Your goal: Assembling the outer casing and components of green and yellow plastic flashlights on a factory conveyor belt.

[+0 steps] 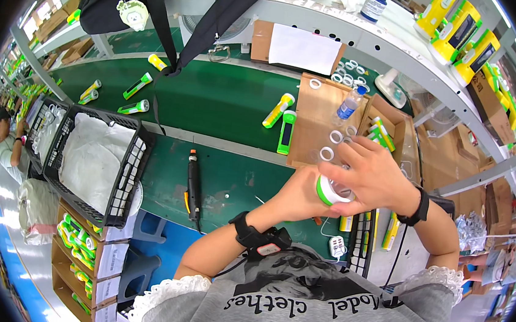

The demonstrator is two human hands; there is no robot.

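Two hands meet above the green counter (pixel 226 176), just nearer the person than the cardboard sheet (pixel 314 114) strewn with loose white rings (pixel 327 153). Beside that sheet, the left hand (pixel 295 195) has its grip clamped around a green-and-white flashlight head (pixel 329 192), while the right hand (pixel 373 174) curls over its top, fingers closed on it. Pressing off-centre could likely tilt the part or knock rings off that sheet; a black screwdriver (pixel 194 183) lies farther left.

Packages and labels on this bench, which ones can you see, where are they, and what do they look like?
Retail boxes: top-right shelf, yellow and green with dark windows.
Paper sheet: white, on brown cardboard against the shelf rail.
Bottle: clear, blue label, on the cardboard tray.
Cartons: stacked lower left, brown with white labels.
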